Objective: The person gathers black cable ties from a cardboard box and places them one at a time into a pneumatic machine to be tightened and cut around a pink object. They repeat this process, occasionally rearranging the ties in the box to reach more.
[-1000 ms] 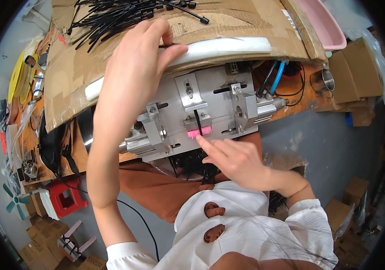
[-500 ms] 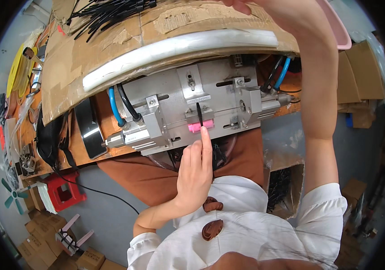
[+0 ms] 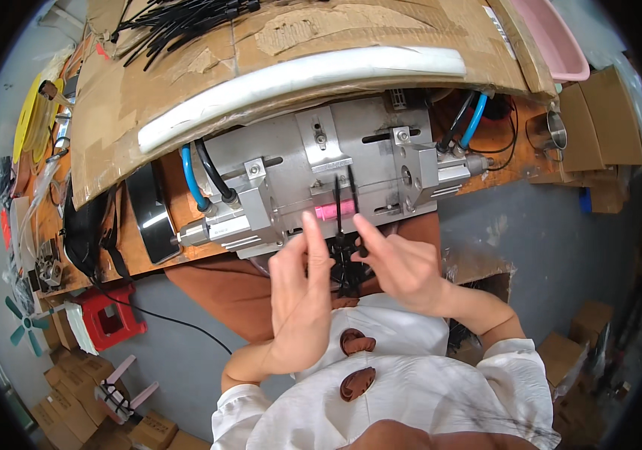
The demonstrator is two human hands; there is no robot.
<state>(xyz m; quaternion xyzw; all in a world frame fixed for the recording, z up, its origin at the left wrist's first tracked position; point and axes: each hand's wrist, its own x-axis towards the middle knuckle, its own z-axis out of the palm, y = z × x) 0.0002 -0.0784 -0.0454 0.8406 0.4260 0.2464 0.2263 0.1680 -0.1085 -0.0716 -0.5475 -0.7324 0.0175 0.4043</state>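
Observation:
A metal fixture (image 3: 291, 196) lies before me with a pink block (image 3: 327, 211) at its front middle. One thin black rod (image 3: 338, 196) lies lengthwise over the block, its near end reaching past the fixture's front edge. My right hand (image 3: 405, 276) pinches a second thin black rod (image 3: 353, 193) between thumb and fingers, just right of the first. My left hand (image 3: 300, 294) is raised left of the rods, index finger stretched out, and I see nothing in it. Below the fixture, between my hands, shows a bunch of black pieces (image 3: 347, 276), partly covered.
A cardboard sheet (image 3: 261, 82) with a white padded edge (image 3: 302, 90) overhangs the fixture. More black rods (image 3: 182, 26) lie piled on it. Blue hoses (image 3: 192, 176) run at both sides. A metal cup (image 3: 550, 133) and a pink tray (image 3: 557, 37) are at right.
My right hand has come down from the far right edge to the fixture, bringing a black rod. My left fingertip has moved off the first rod, back and to the left.

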